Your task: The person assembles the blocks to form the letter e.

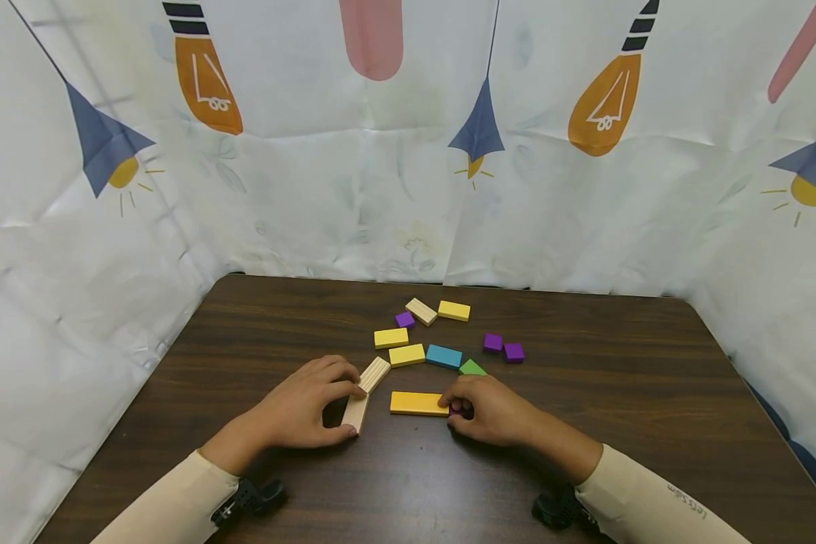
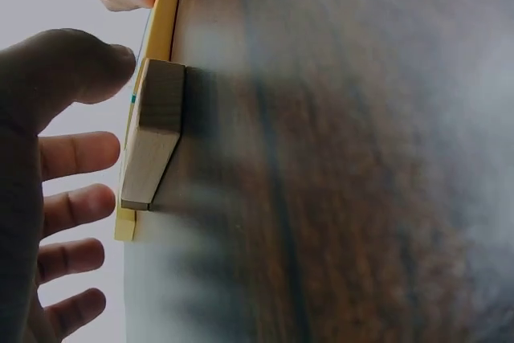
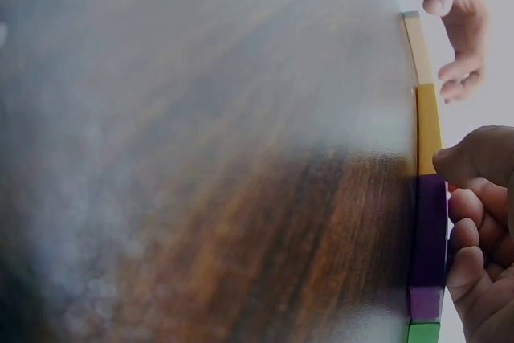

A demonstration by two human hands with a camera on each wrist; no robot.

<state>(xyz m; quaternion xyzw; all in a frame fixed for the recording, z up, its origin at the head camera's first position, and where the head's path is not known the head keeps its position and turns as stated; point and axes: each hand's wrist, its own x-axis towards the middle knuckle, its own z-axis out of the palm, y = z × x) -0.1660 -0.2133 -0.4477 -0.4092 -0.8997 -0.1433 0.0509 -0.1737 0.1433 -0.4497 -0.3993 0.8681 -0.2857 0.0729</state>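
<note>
My left hand curves loosely beside two plain wooden blocks laid end to end, a nearer one and a farther ridged one. Its thumb tip is right at the nearer block's front end, its fingers spread apart along the other side. A long orange-yellow block lies flat to the right of these. At that block's right end, my right hand pinches a purple block, mostly hidden by the fingers in the head view. Just behind this hand a green block shows partly.
Behind the hands lie two yellow blocks, and a blue block. Farther back are a small purple block, a wooden block and another yellow block. Two purple blocks sit to the right on the brown table.
</note>
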